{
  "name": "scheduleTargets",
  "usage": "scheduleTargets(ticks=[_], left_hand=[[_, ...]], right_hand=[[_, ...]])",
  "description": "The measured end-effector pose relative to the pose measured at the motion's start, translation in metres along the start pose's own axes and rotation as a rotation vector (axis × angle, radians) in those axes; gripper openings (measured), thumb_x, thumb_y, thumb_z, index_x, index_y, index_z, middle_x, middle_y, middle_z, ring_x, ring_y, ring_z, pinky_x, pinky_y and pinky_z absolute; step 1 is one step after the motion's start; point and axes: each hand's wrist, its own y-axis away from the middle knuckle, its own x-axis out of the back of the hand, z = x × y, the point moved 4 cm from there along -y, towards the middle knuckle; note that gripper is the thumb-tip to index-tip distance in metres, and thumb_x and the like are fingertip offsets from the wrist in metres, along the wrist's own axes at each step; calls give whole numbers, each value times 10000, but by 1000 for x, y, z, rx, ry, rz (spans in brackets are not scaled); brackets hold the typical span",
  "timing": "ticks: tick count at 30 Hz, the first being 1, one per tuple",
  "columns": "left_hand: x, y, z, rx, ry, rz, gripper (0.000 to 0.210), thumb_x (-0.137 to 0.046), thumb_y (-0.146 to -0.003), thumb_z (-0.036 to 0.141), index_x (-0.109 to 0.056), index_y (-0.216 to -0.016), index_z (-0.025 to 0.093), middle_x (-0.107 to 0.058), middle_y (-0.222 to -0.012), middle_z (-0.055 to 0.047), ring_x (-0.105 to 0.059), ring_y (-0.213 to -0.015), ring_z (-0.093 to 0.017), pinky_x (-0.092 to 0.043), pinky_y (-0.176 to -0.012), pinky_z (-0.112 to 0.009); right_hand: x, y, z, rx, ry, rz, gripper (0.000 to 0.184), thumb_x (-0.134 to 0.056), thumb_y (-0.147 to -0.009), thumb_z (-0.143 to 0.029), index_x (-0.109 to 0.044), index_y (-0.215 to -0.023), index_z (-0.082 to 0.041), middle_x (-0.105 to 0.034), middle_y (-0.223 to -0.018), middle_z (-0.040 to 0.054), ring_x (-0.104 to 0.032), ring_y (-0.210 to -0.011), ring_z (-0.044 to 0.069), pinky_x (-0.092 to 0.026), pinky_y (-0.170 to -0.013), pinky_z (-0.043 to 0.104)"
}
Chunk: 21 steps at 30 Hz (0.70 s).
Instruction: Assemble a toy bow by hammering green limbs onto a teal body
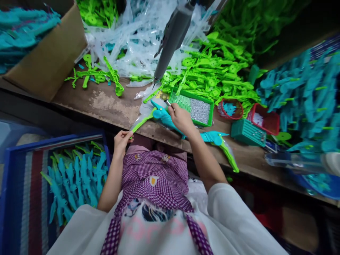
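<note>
Fingers of the left hand [120, 143] are pinching the outer end of the near blade [142, 122], a green-and-clear strip joined to the turquoise piece [166, 118], which is lying along the front edge of the workbench [106, 102]. The right hand [180, 117] is curling closed around a metal rod [168, 102] above that piece, though the fist is covering most of it, so its kind is staying unclear. Judging by its moulded look, the piece is likely being light, stiff and slightly slick, its thin blades flexing more easily; the broad turquoise body is offering the surest hold. The far blade [230, 156] is hanging past the edge. Beyond, a green basket [211, 115] is holding small silvery parts, a round red basket [220, 110] blue bits, and a square red basket [272, 124] white ones. Leftward, a cardboard box [53, 53] is holding turquoise mouldings [26, 32], while a blue tray [34, 145] is carrying turquoise-and-green pieces [79, 173] lying side by side.
</note>
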Motion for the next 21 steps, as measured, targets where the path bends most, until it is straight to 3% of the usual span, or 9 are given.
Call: scheduleTargets(ticks=[2,5,8,13,15,18,21], left_hand=[[10,2,1,-7,-1,21,456,-861,-468,420,-605,-713,133,-653,-567,-13,-589,-459,-99,-458,-453,-189],[26,7,0,-26,-4,53,438,-853,-491,413,-592,-717,143,-649,-569,-5,-584,-462,-96,-437,-446,-182],[38,12,-1,-25,-13,74,438,-847,-485,415,-578,-710,154,-640,-558,2,-572,-448,-98,-418,-436,-186],[47,22,-5,19,-10,93,457,-848,-454,415,-558,-700,163,-638,-547,3,-554,-434,-95,-399,-431,-183],[47,25,-7,25,7,97,450,-845,-455,410,-557,-696,163,-639,-548,0,-548,-436,-90,-399,-435,-182],[47,29,-5,6,20,114,434,-840,-481,412,-577,-714,158,-646,-558,-5,-555,-449,-90,-410,-445,-182],[49,28,3,-70,12,122,420,-836,-511,420,-602,-740,157,-654,-571,-4,-563,-461,-91,-426,-453,-184]], right_hand=[[13,-14,6,0,95,2,369,-344,-985,-311,-571,-1237,-166,-686,-1102,160,-623,-877,273,-377,-707,344],[17,-33,-7,108,167,-30,378,-389,-968,-292,-575,-1285,-204,-667,-1211,144,-624,-973,285,-391,-730,348],[1,-58,-35,229,199,-115,357,-434,-955,-307,-620,-1253,-244,-675,-1221,114,-617,-1038,290,-404,-744,344],[-26,-95,-70,290,247,-213,348,-428,-951,-257,-668,-1189,-174,-673,-1188,154,-601,-1072,291,-409,-813,364],[-24,-88,-72,361,219,-140,376,-422,-959,-256,-619,-1261,-152,-625,-1265,164,-562,-1141,296,-394,-890,382],[-21,-49,-58,454,139,-20,490,-457,-962,-354,-478,-1408,-152,-550,-1360,165,-502,-1221,302,-374,-968,394],[-37,-1,-29,404,120,-94,631,-499,-932,-448,-388,-1467,-132,-559,-1338,186,-528,-1174,327,-414,-949,427]])
